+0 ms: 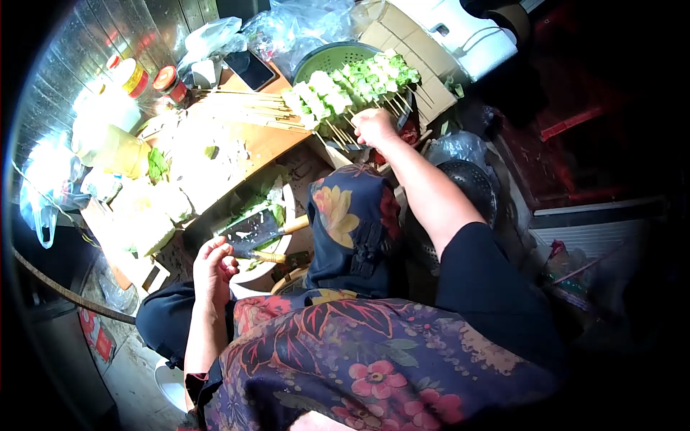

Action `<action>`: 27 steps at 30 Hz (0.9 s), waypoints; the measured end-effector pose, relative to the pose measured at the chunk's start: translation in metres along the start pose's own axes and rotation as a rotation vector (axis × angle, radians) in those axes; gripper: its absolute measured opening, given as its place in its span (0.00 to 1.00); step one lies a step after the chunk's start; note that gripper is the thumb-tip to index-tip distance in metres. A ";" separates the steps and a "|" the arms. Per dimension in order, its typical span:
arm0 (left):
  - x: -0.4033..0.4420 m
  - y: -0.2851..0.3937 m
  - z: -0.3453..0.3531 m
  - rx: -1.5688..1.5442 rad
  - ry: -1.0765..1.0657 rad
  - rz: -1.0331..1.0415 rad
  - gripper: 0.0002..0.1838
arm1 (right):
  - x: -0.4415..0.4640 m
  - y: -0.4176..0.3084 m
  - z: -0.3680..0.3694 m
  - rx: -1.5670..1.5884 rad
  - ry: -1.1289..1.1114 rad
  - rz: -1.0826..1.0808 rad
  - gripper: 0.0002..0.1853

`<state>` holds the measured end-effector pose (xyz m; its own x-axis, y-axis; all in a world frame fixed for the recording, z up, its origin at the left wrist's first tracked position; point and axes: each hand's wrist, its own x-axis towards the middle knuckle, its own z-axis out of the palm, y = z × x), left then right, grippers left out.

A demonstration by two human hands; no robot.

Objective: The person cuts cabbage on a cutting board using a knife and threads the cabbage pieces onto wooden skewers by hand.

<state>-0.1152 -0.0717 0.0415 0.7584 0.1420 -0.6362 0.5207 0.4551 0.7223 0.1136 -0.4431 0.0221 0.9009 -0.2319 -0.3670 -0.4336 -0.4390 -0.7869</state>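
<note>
My right hand (pixel 375 128) is closed at the lower ends of the skewers, its fingers around a thin wooden stick. Green leafy vegetable skewers (pixel 345 90) lie side by side across a green colander (pixel 330 57), sticks pointing toward me. My left hand (pixel 214 264) hovers above my lap with fingers curled in, and nothing shows in it. Close by, a cleaver (pixel 251 230) with a wooden handle and a second wooden-handled knife (pixel 264 256) rest across a white bucket (pixel 289 205) holding leaf scraps. Bare bamboo sticks (pixel 251 108) lie on the table left of the skewers.
On the wooden table (pixel 269 147) stand a red-lidded jar (pixel 169 82), a phone (pixel 250 70) and pale vegetable heads (pixel 147 215). Clear plastic bags (pixel 298 29) and a cardboard box (pixel 406 47) are behind. A dark perforated basket (pixel 467 190) sits at my right.
</note>
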 end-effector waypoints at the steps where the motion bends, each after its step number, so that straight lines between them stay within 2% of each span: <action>1: 0.000 0.000 0.000 0.010 0.017 -0.007 0.11 | 0.014 0.010 0.006 -0.055 0.004 -0.007 0.08; 2: -0.004 -0.002 -0.001 0.003 0.023 -0.007 0.10 | 0.038 0.033 0.013 -0.125 0.007 -0.068 0.07; 5: -0.001 -0.003 -0.005 -0.026 0.047 -0.034 0.11 | 0.031 0.034 0.017 -0.595 0.162 -0.277 0.08; 9: -0.001 -0.005 -0.007 -0.027 0.055 -0.038 0.11 | 0.029 0.030 0.012 -0.630 0.134 -0.249 0.08; 11: 0.000 -0.005 -0.008 -0.010 0.051 -0.044 0.10 | 0.026 0.029 0.009 -0.619 0.192 -0.338 0.08; 15: -0.001 -0.002 -0.007 0.014 0.059 -0.054 0.10 | 0.042 0.047 0.016 -0.760 0.146 -0.447 0.07; 19: -0.008 0.005 -0.007 0.047 0.033 -0.073 0.10 | 0.035 0.028 0.013 -0.805 0.020 -0.327 0.08; 22: -0.015 0.020 -0.003 0.037 0.011 -0.032 0.09 | 0.036 0.023 0.010 -0.764 0.015 -0.277 0.08; 26: -0.020 0.052 -0.003 0.050 -0.021 0.057 0.10 | 0.030 0.020 0.005 -0.751 0.022 -0.284 0.08; 27: -0.023 0.062 -0.001 0.071 -0.001 0.077 0.11 | 0.036 0.030 0.006 -0.698 0.034 -0.374 0.12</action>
<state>-0.1006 -0.0454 0.1009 0.7977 0.1729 -0.5778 0.4872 0.3800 0.7863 0.1326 -0.4595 -0.0175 0.9931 0.0170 -0.1159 -0.0258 -0.9334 -0.3579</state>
